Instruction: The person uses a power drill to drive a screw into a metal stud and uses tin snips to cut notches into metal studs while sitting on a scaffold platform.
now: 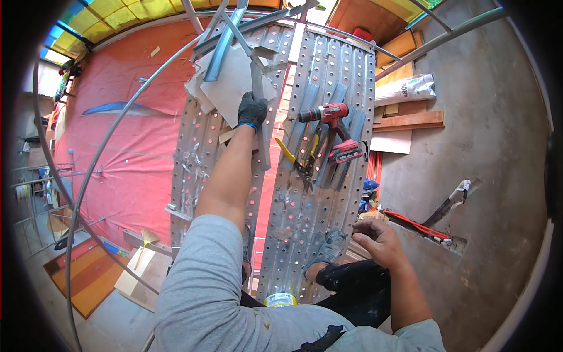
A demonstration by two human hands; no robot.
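My left hand (253,111), in a dark glove, reaches forward and is closed on a thin grey metal profile (257,82). Beneath that profile lie broken pieces of pale board (226,88), with more metal profiles (220,56) across them. My bare right hand (378,239) hangs low by my knee, its fingers loosely curled and apart, with nothing seen in it. Between the hands, on the perforated metal platform (281,234), rest a red and black cordless drill (334,120) and yellow-handled tin snips (299,161). Short metal strips (355,123) lie under the drill.
I am on a raised scaffold platform, with a gap between its two decks. Curved metal tubes (97,161) cross the left side, before red sheeting (129,135). A grey wall (481,117) rises at right, with cables (416,226) in a recess. A bucket (280,300) stands near my feet.
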